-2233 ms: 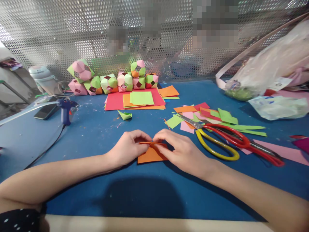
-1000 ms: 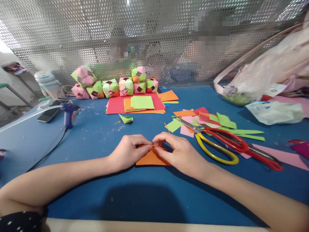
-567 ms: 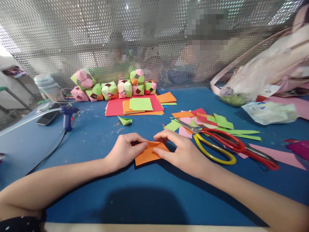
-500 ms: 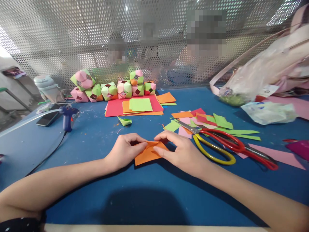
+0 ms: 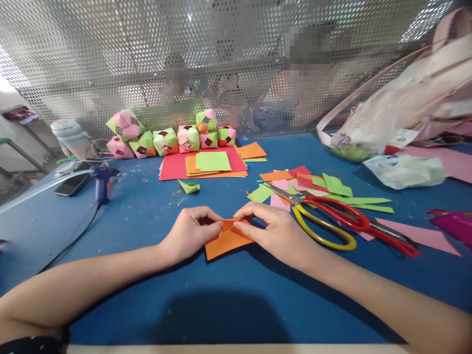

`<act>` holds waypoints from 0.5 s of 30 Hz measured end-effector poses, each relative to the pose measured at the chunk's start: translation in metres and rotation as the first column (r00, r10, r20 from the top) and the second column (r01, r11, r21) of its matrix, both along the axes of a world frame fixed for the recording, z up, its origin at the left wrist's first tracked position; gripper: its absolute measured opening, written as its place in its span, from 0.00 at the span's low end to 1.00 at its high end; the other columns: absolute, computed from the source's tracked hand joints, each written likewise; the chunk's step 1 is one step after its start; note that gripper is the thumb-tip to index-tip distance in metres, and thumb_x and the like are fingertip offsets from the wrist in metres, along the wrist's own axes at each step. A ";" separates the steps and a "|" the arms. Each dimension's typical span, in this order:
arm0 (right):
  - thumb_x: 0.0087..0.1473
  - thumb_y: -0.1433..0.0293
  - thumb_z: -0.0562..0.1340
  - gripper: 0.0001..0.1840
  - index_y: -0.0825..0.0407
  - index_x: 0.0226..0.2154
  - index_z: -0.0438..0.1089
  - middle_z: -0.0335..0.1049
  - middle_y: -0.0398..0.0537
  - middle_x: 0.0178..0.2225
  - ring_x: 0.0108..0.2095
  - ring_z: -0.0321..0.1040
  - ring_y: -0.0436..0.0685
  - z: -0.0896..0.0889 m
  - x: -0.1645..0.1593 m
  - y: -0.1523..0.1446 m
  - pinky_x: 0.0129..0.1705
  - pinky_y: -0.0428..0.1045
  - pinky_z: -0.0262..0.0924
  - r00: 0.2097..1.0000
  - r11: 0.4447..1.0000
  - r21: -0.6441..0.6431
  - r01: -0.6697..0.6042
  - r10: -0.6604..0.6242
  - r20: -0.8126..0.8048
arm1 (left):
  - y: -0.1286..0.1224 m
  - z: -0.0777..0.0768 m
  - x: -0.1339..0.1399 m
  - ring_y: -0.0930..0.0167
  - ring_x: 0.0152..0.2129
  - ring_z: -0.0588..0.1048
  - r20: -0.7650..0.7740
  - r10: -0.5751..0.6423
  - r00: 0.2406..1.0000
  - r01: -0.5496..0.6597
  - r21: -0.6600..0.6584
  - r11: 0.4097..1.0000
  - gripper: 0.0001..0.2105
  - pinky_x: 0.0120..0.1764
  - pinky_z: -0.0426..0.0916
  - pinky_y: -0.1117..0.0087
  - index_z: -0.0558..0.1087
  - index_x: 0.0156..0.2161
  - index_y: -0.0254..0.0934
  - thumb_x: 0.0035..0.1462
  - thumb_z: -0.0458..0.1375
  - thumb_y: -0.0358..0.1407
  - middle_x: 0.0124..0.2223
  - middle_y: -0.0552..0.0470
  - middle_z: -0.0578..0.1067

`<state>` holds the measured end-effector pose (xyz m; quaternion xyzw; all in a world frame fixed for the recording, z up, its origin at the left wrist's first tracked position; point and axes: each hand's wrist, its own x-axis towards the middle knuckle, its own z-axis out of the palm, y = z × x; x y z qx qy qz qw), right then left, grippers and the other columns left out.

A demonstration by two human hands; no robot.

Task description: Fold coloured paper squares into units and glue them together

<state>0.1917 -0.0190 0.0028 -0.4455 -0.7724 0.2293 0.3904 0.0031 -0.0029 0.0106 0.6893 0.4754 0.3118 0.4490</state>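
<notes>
An orange sheet of paper (image 5: 225,243) is held between my two hands, just above the blue table. Thumb and fingers of my left hand (image 5: 191,232) pinch its upper left edge. My right hand (image 5: 275,230) pinches the same far edge a little to the right, where a narrow strip is folded over. Fingertips behind the paper are partly hidden. Beyond my left hand lies a small folded green paper piece (image 5: 189,187). Stacked red, orange and green sheets (image 5: 173,164) lie farther back.
Scissors with red handles (image 5: 342,214) and a yellow-handled pair (image 5: 326,235) rest by paper scraps (image 5: 313,182) on the right. A blue glue gun (image 5: 102,184) stands left, its cord trailing. Folded paper balls (image 5: 165,141) line the mesh panel (image 5: 250,93). A bag (image 5: 416,93) sits back right.
My right thumb has moved up to the paper's far edge, and both hands now pinch the fold there. The paper's near edge tilts slightly lower. The view has shifted a little.
</notes>
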 end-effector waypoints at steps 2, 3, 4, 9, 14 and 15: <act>0.51 0.71 0.59 0.03 0.51 0.32 0.68 0.71 0.43 0.30 0.31 0.67 0.52 0.001 0.001 0.001 0.34 0.47 0.62 0.999 0.997 -0.063 0.032 -0.033 -0.012 | 0.000 0.000 0.001 0.75 0.24 0.69 0.036 0.038 0.999 -0.037 -0.029 0.999 0.06 0.28 0.64 0.76 0.73 0.27 0.32 0.49 0.58 0.34 0.27 0.53 0.74; 0.52 0.69 0.58 0.04 0.51 0.32 0.69 0.71 0.43 0.29 0.30 0.67 0.51 0.002 0.001 0.001 0.33 0.46 0.61 0.999 0.994 -0.102 0.034 -0.036 -0.014 | 0.000 0.000 0.001 0.76 0.23 0.69 0.053 0.056 0.997 -0.053 -0.046 0.998 0.06 0.28 0.63 0.76 0.72 0.27 0.32 0.49 0.58 0.34 0.26 0.53 0.73; 0.53 0.68 0.57 0.06 0.51 0.31 0.69 0.70 0.42 0.28 0.29 0.66 0.51 0.002 0.001 0.002 0.31 0.45 0.61 0.999 0.990 -0.141 0.027 -0.030 -0.015 | 0.000 0.000 0.002 0.76 0.23 0.69 0.066 0.067 0.996 -0.063 -0.062 0.996 0.06 0.27 0.63 0.76 0.72 0.27 0.32 0.48 0.58 0.34 0.26 0.53 0.73; 0.54 0.68 0.55 0.10 0.52 0.28 0.70 0.69 0.41 0.25 0.27 0.65 0.50 0.005 0.000 0.002 0.28 0.44 0.58 1.000 0.979 -0.204 0.002 -0.005 -0.015 | 0.002 -0.001 0.001 0.74 0.30 0.71 0.041 -0.011 0.999 0.014 -0.076 0.997 0.09 0.33 0.65 0.75 0.75 0.36 0.34 0.51 0.55 0.32 0.33 0.52 0.75; 0.53 0.70 0.55 0.09 0.52 0.25 0.69 0.70 0.41 0.25 0.27 0.65 0.50 0.004 -0.002 0.001 0.30 0.45 0.58 1.000 0.989 -0.149 0.016 -0.018 -0.010 | 0.001 0.002 -0.001 0.71 0.35 0.71 -0.100 -0.123 0.987 0.127 0.036 0.991 0.14 0.38 0.64 0.73 0.76 0.43 0.39 0.55 0.51 0.31 0.37 0.51 0.75; 0.53 0.71 0.55 0.09 0.52 0.25 0.69 0.70 0.41 0.25 0.27 0.65 0.50 0.003 -0.002 0.001 0.30 0.45 0.58 1.000 0.989 -0.146 0.016 -0.018 -0.010 | 0.000 0.003 -0.001 0.71 0.36 0.71 -0.107 -0.141 0.984 0.146 0.038 0.989 0.14 0.39 0.64 0.73 0.76 0.44 0.40 0.55 0.51 0.31 0.38 0.51 0.75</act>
